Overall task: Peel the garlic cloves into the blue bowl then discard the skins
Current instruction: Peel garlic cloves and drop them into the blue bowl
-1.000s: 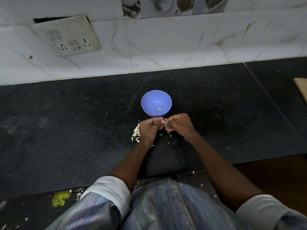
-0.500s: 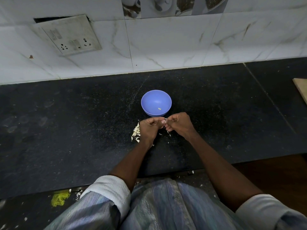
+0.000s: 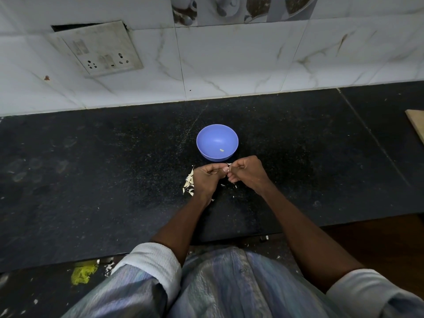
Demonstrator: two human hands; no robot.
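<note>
Garlic clove [image 3: 227,170] sat pinched betw. your two hands, mostly hidden; only a pale sliver showed at the fingertips. Your left hand [image 3: 207,177] & right hand [image 3: 246,172] were both curled tight, knuckles nearly touching, just above the counter [image 3: 91,180] and just short of the blue bowl [image 3: 217,142]. Nearest you, the counter's front edge ran under your forearms; a yellow scrap [image 3: 83,274] lay on the lower ledge to your left. Loose skins [image 3: 189,182] lay piled beside your left hand, w/ a few flecks under your right. The dark speckled counter stretched wide both sides of the bowl. One peeled clove [image 3: 221,150] lay inside it. Far right, a wooden board [image 3: 416,125] was cut off by the frame. Behind, a marbled tile wall [image 3: 229,65] carried a grimy socket plate [image 3: 101,50], switches hard to make out.
</note>
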